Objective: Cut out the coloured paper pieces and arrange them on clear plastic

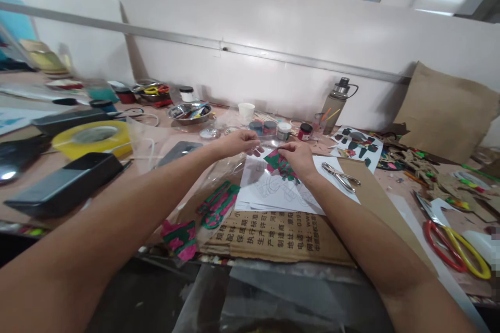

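Over the white paper sheets (250, 197), my right hand (300, 158) pinches a cutout painted green and pink (279, 164) by its upper edge. My left hand (246, 141) is close by on the left, fingers curled together; a shiny clear strip (269, 141) lies near its fingertips, but whether it is held cannot be made out. Line drawings show on the top sheet. Two more cutouts in the same colours lie to the left, one on clear plastic (219, 205) and one at the table edge (180, 239). Beneath the sheets is a printed cardboard piece (273, 239).
A metal hole punch (339, 177) lies on the right of the paper. Red-and-yellow-handled scissors (449, 242) rest farther right. Paint jars (304, 131), a white cup (246, 113) and a bottle (336, 106) stand behind. At left are yellow tape (64, 140) and a dark box (58, 187).
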A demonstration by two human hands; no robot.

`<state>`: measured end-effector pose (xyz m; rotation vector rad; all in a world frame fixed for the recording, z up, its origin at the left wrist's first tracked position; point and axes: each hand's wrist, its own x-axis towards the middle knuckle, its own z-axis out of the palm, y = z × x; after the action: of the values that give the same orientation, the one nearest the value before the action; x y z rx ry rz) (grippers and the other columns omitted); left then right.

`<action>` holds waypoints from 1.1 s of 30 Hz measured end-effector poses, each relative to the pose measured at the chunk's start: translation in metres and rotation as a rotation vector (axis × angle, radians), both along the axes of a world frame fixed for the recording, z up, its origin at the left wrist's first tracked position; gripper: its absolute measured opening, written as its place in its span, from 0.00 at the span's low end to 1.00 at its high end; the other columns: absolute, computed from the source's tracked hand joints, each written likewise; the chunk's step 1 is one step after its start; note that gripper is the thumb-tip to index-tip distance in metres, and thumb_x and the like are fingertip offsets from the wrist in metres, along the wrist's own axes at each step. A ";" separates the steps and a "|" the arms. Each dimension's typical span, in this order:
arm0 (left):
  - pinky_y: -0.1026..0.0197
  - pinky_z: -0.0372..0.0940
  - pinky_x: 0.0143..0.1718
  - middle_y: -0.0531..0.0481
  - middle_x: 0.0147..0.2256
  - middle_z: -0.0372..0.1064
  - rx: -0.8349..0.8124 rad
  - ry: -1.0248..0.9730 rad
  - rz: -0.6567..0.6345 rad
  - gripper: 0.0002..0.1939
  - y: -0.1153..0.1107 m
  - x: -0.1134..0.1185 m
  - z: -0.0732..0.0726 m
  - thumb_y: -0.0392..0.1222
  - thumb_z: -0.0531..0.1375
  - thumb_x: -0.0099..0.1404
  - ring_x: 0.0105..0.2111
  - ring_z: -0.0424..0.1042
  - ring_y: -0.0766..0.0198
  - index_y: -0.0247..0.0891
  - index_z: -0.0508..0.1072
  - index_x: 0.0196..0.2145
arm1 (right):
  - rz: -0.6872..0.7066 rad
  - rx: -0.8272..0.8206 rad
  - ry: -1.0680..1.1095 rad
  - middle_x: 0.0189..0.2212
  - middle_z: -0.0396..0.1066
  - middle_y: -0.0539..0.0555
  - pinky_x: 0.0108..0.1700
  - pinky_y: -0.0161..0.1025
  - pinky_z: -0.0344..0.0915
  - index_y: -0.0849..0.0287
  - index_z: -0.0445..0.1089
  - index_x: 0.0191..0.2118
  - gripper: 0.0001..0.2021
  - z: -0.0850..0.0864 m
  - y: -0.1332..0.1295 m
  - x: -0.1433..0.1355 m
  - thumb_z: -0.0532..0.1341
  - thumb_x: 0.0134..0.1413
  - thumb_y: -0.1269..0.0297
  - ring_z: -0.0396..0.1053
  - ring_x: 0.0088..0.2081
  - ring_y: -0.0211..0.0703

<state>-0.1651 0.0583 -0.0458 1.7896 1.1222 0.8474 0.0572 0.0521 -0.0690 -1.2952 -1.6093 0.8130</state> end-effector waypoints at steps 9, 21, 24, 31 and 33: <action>0.53 0.72 0.38 0.40 0.37 0.80 -0.169 -0.359 0.071 0.18 -0.004 -0.018 -0.027 0.56 0.66 0.60 0.36 0.80 0.54 0.40 0.66 0.31 | -0.018 -0.023 0.018 0.28 0.77 0.53 0.40 0.44 0.73 0.57 0.76 0.27 0.01 -0.003 0.003 0.004 0.66 0.46 0.68 0.76 0.33 0.46; 0.55 0.72 0.34 0.41 0.35 0.79 -0.256 -0.415 0.154 0.10 -0.003 -0.016 -0.033 0.44 0.63 0.65 0.32 0.80 0.56 0.39 0.67 0.31 | -0.049 -0.108 0.085 0.27 0.75 0.52 0.34 0.38 0.70 0.59 0.75 0.29 0.02 0.009 -0.001 0.003 0.67 0.46 0.71 0.71 0.28 0.39; 0.56 0.72 0.34 0.40 0.34 0.79 -0.308 -0.447 0.199 0.09 -0.004 -0.013 -0.032 0.40 0.60 0.68 0.32 0.80 0.56 0.39 0.66 0.30 | -0.067 -0.101 0.130 0.27 0.74 0.50 0.35 0.37 0.70 0.59 0.73 0.32 0.03 0.019 0.003 0.009 0.66 0.49 0.69 0.71 0.28 0.38; 0.56 0.72 0.38 0.40 0.34 0.79 -0.351 -0.479 0.239 0.10 -0.006 -0.013 -0.031 0.39 0.59 0.69 0.33 0.80 0.57 0.38 0.67 0.29 | 0.022 -0.090 0.247 0.26 0.74 0.49 0.30 0.33 0.71 0.59 0.71 0.34 0.05 0.037 -0.003 0.005 0.67 0.49 0.68 0.71 0.25 0.34; 0.55 0.72 0.40 0.42 0.33 0.79 -0.350 -0.484 0.248 0.10 -0.006 -0.014 -0.032 0.39 0.59 0.69 0.33 0.80 0.57 0.38 0.67 0.28 | 0.087 -0.143 0.233 0.25 0.74 0.48 0.27 0.32 0.69 0.60 0.71 0.34 0.06 0.033 -0.012 -0.006 0.67 0.49 0.68 0.70 0.24 0.34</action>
<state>-0.1787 0.0525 -0.0780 1.0954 1.0949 1.0828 0.0514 0.0400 -0.0356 -1.1867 -1.4502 1.1077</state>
